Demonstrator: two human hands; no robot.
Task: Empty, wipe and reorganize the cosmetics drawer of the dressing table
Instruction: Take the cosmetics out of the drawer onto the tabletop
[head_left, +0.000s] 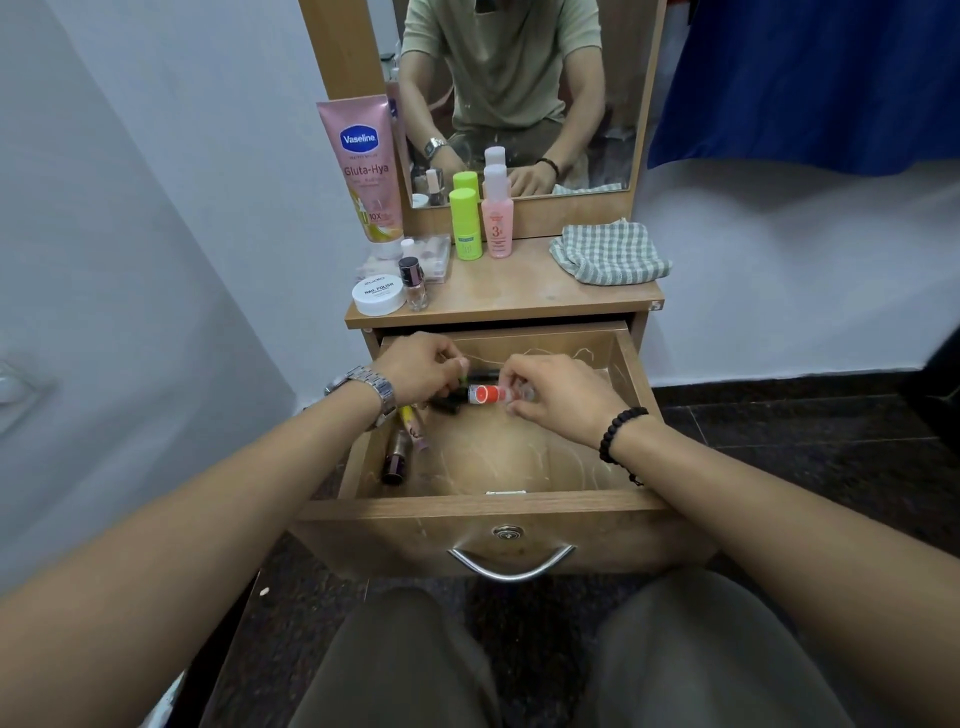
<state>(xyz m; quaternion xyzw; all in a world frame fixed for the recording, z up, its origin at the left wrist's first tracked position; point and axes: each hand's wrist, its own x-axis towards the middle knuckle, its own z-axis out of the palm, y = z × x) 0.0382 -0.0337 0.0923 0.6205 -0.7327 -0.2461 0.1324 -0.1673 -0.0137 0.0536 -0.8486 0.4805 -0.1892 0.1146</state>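
Emptying is judged part done: several bottles (497, 218) are stood on the tabletop (519, 291), tubes (402, 441) are left in the drawer (623, 374). An orange-labelled vial (491, 394) is pinched by the right hand (558, 397); a dark item is grasped by the left hand (421, 366). The cloth (608, 252) lies unused; wiping and reorganizing remain

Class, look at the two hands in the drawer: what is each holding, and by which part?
The right hand pinches a clear tube with an orange label at its right end. The left hand grips dark items, unclear which part.
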